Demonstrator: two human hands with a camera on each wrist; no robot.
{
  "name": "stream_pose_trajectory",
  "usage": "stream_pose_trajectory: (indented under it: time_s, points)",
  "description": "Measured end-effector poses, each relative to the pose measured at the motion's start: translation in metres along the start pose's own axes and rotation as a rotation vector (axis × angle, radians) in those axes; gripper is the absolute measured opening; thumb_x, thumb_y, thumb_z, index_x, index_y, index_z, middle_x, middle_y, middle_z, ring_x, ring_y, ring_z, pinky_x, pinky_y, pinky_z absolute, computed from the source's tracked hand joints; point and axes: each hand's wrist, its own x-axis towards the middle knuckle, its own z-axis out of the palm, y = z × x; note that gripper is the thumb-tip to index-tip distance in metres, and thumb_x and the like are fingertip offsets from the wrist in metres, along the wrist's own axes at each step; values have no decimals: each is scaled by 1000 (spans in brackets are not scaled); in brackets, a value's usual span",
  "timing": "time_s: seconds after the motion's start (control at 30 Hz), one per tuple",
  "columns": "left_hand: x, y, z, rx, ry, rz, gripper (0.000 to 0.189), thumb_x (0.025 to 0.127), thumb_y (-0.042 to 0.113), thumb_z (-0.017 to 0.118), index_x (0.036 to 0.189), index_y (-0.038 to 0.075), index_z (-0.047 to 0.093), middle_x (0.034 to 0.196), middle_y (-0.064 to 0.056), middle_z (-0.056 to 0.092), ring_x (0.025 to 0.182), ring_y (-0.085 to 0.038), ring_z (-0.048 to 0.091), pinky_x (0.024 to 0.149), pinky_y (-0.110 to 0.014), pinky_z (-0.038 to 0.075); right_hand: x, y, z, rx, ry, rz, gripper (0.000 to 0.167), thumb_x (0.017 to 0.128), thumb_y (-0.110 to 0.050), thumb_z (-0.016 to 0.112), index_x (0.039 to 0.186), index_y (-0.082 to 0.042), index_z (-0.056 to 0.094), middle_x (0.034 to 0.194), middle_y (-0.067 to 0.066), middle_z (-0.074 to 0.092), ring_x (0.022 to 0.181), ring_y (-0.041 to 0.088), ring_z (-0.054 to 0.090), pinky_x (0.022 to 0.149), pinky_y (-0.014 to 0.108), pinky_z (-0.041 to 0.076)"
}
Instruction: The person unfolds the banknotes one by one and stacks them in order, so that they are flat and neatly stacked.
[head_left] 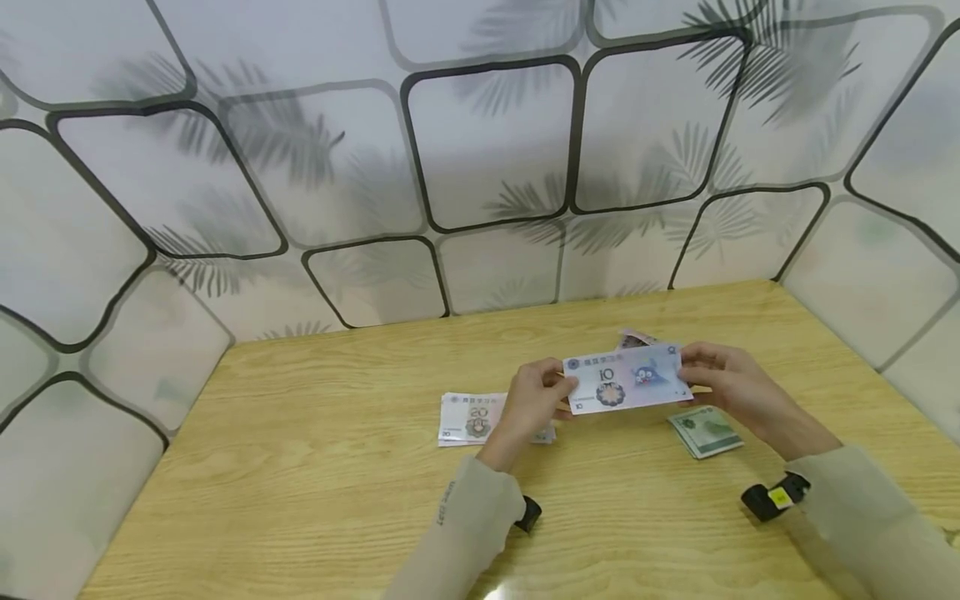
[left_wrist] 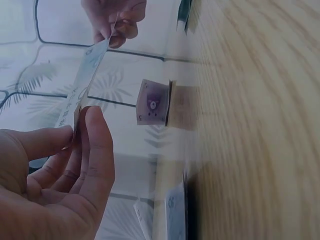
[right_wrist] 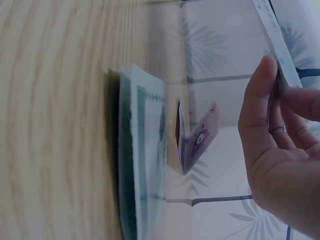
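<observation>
Two hands (head_left: 534, 397) (head_left: 738, 387) pinch a banknote (head_left: 624, 395) edgewise in midair.

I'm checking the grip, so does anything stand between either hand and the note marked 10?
Nothing visible does: the left hand pinches the 10 note at one end, the right hand at the other. The purple 5 note is behind it.

Smooth paper banknote (head_left: 626, 380), wood-grained tabletop (head_left: 300, 475) with a faint gloss, matt cloth sleeves (head_left: 480, 510), smooth wall (head_left: 495, 142).
</observation>
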Motion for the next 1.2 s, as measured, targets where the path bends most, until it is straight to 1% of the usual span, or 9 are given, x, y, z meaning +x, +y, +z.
stream_pose_trajectory:
  time_s: [0.13,0.23,0.4,0.47,0.57,0.67,0.8,1.0,1.2]
  points:
    - [-1,-3,-8,-35,-5,-19,25,101,-4,56,124,-11,61,89,-10,62,73,-16,61,70,-37,63,0,-1,4,-11,8,19,16,105,2,51,105,-8,64,97,2,64,81,15,64,68,30,59]
    - [-2,-4,-14,-43,-5,-31,30,102,-4,54,132,-12,58,90,-10,60,75,-16,58,72,-36,63,0,-3,7,-22,9,24,16,104,0,53,103,-9,66,97,2,64,81,14,63,69,30,59]
    - [-3,-3,-23,-61,18,-28,26,101,-4,56,126,-10,62,89,-10,62,75,-17,62,71,-35,63,2,-6,12,-24,0,19,13,104,-1,55,102,-8,67,98,2,64,82,14,63,72,31,59]
    - [-3,-2,-27,-59,29,-18,22,100,-5,57,121,-9,64,88,-10,63,75,-17,63,71,-35,63,3,-6,14,-23,-4,12,14,103,-1,56,102,-8,67,97,2,64,82,15,63,71,31,60]
    - [-4,-2,-33,-38,42,-10,20,100,-4,59,118,-8,66,88,-10,64,74,-16,64,70,-34,63,5,-4,16,5,-27,2,17,103,2,55,101,-9,67,95,3,64,82,15,65,71,31,60]
    - [-5,-3,-38,-14,41,2,19,100,-4,58,117,-8,66,87,-10,64,72,-16,64,70,-35,63,8,-4,19,24,-52,7,18,102,4,54,101,-9,67,95,4,64,84,16,65,71,32,61]
    - [-6,-3,-46,0,43,22,18,99,-6,58,115,-10,66,85,-10,63,71,-15,63,71,-36,63,12,-6,23,7,-62,18,16,102,4,54,103,-8,66,98,5,63,85,16,65,72,32,61]
    - [-9,-5,-55,9,63,24,18,98,-8,58,114,-11,66,84,-10,62,72,-17,63,70,-36,63,17,-8,33,19,-76,22,14,102,3,55,103,-6,65,100,8,62,85,17,65,73,34,61]
    - [-12,-5,-64,49,89,19,18,99,-5,58,115,-10,66,88,-12,66,74,-16,64,70,-33,63,21,-10,44,-39,-61,51,7,104,-1,55,105,-1,61,101,9,60,86,17,65,74,33,60]
